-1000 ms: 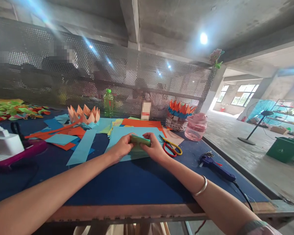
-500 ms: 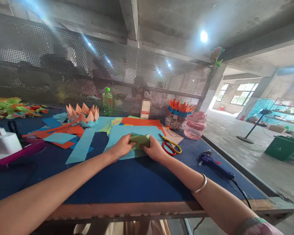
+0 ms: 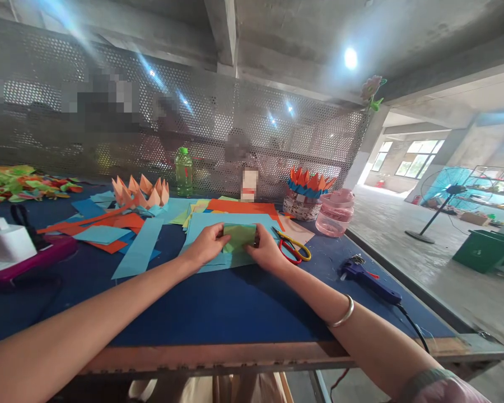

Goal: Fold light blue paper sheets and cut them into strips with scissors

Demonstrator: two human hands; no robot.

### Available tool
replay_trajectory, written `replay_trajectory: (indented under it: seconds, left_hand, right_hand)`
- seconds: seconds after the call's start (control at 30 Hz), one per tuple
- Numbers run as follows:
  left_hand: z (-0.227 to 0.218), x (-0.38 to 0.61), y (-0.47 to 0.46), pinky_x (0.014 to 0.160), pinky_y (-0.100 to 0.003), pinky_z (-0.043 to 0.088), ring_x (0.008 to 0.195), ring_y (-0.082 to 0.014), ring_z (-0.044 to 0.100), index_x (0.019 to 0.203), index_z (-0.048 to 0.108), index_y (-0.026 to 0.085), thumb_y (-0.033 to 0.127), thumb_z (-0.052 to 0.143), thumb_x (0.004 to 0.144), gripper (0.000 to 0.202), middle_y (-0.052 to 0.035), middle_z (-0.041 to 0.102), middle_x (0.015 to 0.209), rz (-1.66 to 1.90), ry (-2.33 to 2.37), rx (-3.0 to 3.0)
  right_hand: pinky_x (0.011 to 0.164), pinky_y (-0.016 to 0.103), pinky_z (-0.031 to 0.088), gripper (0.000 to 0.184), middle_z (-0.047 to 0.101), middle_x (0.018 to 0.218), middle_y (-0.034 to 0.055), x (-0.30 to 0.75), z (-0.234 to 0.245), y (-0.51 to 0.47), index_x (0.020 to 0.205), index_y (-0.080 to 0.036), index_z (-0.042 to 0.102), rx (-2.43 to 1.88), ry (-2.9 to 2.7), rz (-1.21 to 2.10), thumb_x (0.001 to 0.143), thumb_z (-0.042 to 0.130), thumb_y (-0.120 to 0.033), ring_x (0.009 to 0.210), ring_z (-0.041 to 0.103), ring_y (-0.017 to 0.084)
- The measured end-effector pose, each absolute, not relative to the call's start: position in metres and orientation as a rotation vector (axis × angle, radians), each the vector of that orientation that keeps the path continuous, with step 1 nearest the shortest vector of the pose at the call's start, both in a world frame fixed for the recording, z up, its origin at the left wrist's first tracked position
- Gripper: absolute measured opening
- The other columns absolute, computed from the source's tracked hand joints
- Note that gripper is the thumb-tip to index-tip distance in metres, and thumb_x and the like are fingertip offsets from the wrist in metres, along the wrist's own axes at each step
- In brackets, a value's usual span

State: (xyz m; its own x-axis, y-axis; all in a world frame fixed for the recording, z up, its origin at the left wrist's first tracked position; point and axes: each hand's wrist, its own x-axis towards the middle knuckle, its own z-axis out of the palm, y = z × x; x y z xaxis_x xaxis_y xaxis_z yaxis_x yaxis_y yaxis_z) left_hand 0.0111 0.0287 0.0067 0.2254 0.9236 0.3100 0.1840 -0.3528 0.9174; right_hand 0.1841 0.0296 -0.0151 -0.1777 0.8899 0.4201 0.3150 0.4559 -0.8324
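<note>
A folded piece of green paper (image 3: pixel 239 236) lies on a light blue paper sheet (image 3: pixel 212 225), held at its sides between my left hand (image 3: pixel 208 244) and my right hand (image 3: pixel 266 251). Its lower part is hidden by neither hand, though my fingers cover both side edges. Just right of my right hand rest scissors with red and yellow handles (image 3: pixel 292 250). Loose orange and blue paper pieces (image 3: pixel 101 235) lie to the left of my left hand.
The dark blue worktable (image 3: pixel 218 308) also holds a hot glue gun (image 3: pixel 367 282), paper lotus models (image 3: pixel 140 193), a pink plastic jar (image 3: pixel 335 212), a green bottle (image 3: pixel 183 172) and a white charger (image 3: pixel 6 243). A perforated metal screen (image 3: pixel 235 123) stands behind.
The green paper has gone from a narrow rolled shape to a flatter, wider fold lying on the blue sheet. My fingers have shifted to its side edges. The view has tilted slightly.
</note>
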Motion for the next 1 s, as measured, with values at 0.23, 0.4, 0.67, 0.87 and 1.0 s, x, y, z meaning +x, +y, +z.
replay_trajectory:
  seconds: [0.23,0.4,0.67,0.87,1.0]
  left_hand:
    - [0.008,0.012,0.026,0.062,-0.03,0.046,0.069,-0.0215,0.062,0.069,0.06,0.019,0.038,0.069,0.066,0.022,0.0001,0.066,0.063,1.179,1.067,1.677]
    - [0.019,0.013,0.017,0.063,-0.03,0.047,0.07,-0.0199,0.062,0.076,0.061,0.017,0.047,0.067,0.07,0.031,-0.0011,0.067,0.071,1.172,1.035,1.632]
    - [0.027,0.014,0.008,0.066,-0.033,0.049,0.064,-0.0185,0.063,0.078,0.058,0.017,0.047,0.07,0.068,0.033,-0.0015,0.066,0.063,1.01,1.018,1.64]
    - [0.029,0.011,0.008,0.056,-0.028,0.044,0.051,-0.0144,0.054,0.068,0.056,0.019,0.038,0.066,0.071,0.021,0.0021,0.059,0.052,1.036,1.052,1.673]
    - [0.03,0.01,0.008,0.056,-0.028,0.043,0.05,-0.0146,0.054,0.069,0.057,0.018,0.037,0.066,0.071,0.02,0.0023,0.059,0.051,1.051,1.06,1.651]
  right_hand:
    - [0.06,0.026,0.038,0.01,0.053,0.063,-0.0041,0.188,-0.004,0.024,0.068,-0.02,0.053,-1.116,-1.697,0.744,0.062,0.058,-0.015,0.062,0.046,0.013]
    - [0.058,0.027,0.044,0.012,0.059,0.065,-0.0022,0.189,0.004,0.023,0.072,-0.019,0.057,-1.054,-1.578,0.962,0.063,0.064,-0.022,0.061,0.053,0.014]
    - [0.067,0.029,0.053,0.028,0.069,0.081,0.0045,0.185,0.014,0.014,0.085,-0.017,0.061,-0.896,-1.364,1.278,0.064,0.072,-0.031,0.068,0.063,0.014]
    - [0.061,0.026,0.054,0.043,0.066,0.086,0.0018,0.188,0.017,0.017,0.098,-0.02,0.055,-0.887,-1.288,1.287,0.062,0.077,-0.03,0.069,0.063,0.013]
    - [0.055,0.021,0.051,0.047,0.061,0.083,-0.0011,0.192,0.019,0.018,0.104,-0.022,0.051,-0.9,-1.342,1.24,0.066,0.076,-0.035,0.068,0.06,0.011]
